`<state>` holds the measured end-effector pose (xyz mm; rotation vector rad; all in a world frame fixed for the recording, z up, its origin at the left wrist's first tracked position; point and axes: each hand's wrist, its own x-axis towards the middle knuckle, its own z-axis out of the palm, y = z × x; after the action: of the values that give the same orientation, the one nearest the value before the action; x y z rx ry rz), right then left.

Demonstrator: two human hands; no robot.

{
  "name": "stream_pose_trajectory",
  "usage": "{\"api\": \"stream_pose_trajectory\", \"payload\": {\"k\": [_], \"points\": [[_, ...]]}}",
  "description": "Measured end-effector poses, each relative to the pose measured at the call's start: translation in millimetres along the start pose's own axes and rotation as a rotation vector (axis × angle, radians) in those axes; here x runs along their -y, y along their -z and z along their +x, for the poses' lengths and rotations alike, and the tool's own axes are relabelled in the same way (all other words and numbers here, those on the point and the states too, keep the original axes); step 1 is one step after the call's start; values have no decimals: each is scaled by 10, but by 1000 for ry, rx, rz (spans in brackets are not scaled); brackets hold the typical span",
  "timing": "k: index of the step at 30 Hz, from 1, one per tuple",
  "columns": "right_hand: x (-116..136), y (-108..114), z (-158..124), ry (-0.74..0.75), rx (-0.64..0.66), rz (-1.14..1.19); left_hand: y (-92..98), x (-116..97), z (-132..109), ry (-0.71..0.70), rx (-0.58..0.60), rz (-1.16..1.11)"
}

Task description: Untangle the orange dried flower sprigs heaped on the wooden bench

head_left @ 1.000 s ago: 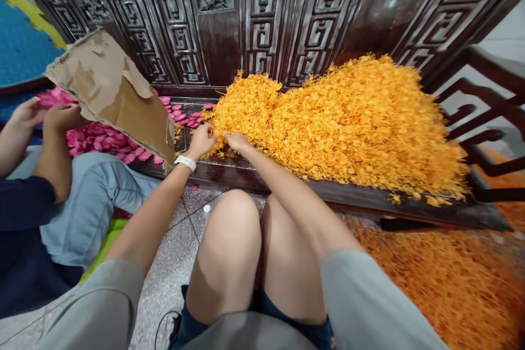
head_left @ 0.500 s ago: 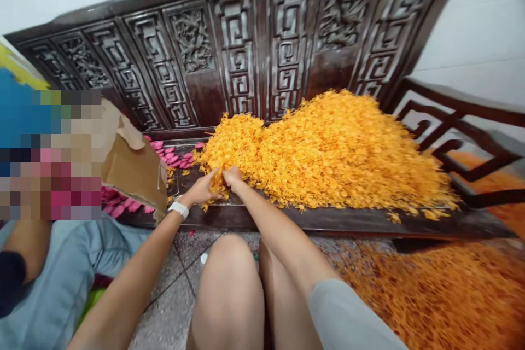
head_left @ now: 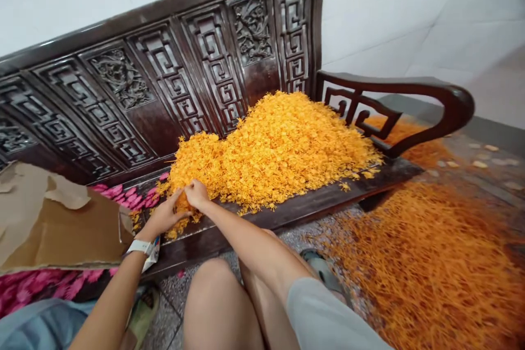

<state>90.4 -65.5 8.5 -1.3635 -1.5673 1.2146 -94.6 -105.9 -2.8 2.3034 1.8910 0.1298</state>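
Observation:
A big heap of small yellow-orange flower pieces (head_left: pixel 283 147) lies on the seat of a dark carved wooden bench (head_left: pixel 262 213). At the heap's left end my left hand (head_left: pixel 166 216) has thumb and forefinger spread around some of the pieces. My right hand (head_left: pixel 197 194) is right beside it, fingers curled closed against the heap; whatever is in them is hidden. A white band (head_left: pixel 140 246) is on my left wrist, and a small white packet (head_left: pixel 151 257) shows just behind it on the bench.
A torn cardboard box (head_left: pixel 77 229) stands to the left, with pink flower pieces (head_left: pixel 131 197) behind it and more below. Orange strands (head_left: pixel 443 262) are piled on the floor at right, past the bench armrest (head_left: pixel 430 98). A neighbour's denim-clad leg (head_left: pixel 36 320) is at lower left.
The view has swung right, so the bench and heap sit further left and the neighbour is mostly out of frame. Both hands stay at the heap's left end in nearly the same pose.

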Motion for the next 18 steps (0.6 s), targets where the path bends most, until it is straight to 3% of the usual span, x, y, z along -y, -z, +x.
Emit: {"api": "stream_pose_trajectory", "payload": {"k": [5, 12, 18], "points": [[123, 372, 31, 62, -128, 178, -222, 83, 6, 198, 86, -125], [383, 749, 59, 245, -226, 382, -238, -212, 29, 238, 84, 26], [629, 1529, -90, 479, -352, 498, -274, -194, 23, 298, 94, 15]]}}
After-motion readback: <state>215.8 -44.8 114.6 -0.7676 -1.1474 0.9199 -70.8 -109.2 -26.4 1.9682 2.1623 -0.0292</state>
